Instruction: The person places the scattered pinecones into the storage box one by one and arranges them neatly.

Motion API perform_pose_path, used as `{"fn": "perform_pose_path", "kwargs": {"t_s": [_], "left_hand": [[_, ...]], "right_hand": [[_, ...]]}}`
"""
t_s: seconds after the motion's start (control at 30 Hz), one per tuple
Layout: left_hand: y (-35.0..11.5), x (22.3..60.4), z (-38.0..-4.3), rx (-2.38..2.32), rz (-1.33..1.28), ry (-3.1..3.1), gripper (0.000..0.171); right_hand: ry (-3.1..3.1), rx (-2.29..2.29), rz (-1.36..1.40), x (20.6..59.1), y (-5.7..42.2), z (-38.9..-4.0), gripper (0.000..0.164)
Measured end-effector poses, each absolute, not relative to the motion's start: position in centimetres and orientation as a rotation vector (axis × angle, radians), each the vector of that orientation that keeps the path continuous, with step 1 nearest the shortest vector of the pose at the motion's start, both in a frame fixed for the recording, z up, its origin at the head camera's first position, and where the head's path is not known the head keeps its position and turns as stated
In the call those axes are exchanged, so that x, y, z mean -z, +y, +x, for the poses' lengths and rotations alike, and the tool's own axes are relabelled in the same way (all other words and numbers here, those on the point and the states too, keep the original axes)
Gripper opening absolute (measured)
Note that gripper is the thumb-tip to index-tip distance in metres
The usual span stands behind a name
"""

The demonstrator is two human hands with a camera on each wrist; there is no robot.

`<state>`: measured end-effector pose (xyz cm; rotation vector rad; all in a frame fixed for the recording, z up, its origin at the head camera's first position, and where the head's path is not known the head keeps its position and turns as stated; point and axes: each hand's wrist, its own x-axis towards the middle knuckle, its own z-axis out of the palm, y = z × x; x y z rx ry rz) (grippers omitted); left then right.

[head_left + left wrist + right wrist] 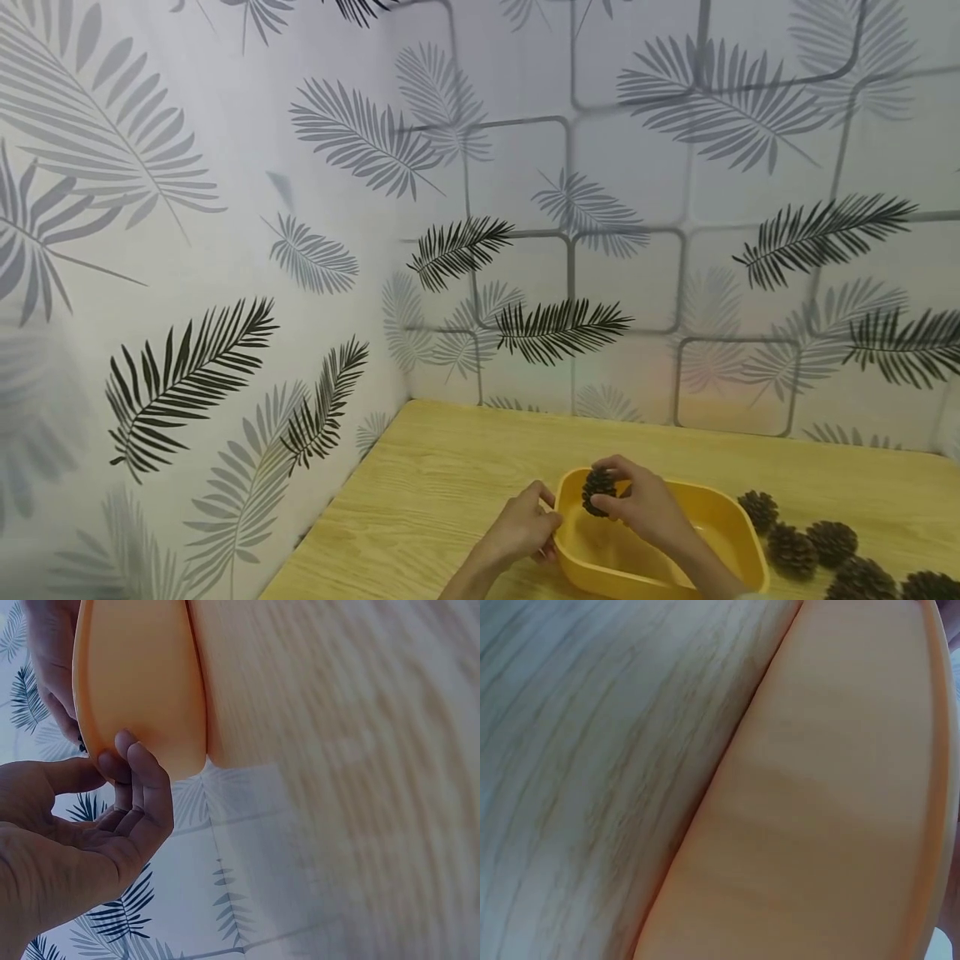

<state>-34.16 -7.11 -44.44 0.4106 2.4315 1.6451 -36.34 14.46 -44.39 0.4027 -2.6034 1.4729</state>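
A yellow plastic tub stands on the wooden table in the head view. Its outer wall fills much of the right wrist view, where the fingers do not show. My right hand pinches a brown pine cone between thumb and fingers, over the tub's left end and within its rim. At the left corner, my left hand grips the tub's edge. The left wrist view shows this hand with the thumb at the rim and fingertips against the outer wall.
Several pine cones lie on the table just right of the tub. The light wood tabletop reaches back to walls covered in a leaf pattern, which meet at a corner behind its left side.
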Motion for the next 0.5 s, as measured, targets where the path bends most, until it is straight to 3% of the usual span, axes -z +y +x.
{"fn": "perform_pose_path", "kwargs": {"t_s": [0.5], "left_hand": [[-7.2,44.3,-34.1,-1.635,0.395,2.446,0.014]], "right_hand": [[-2.618,-1.395,0.351,45.4,13.0,-37.1,0.044]]}}
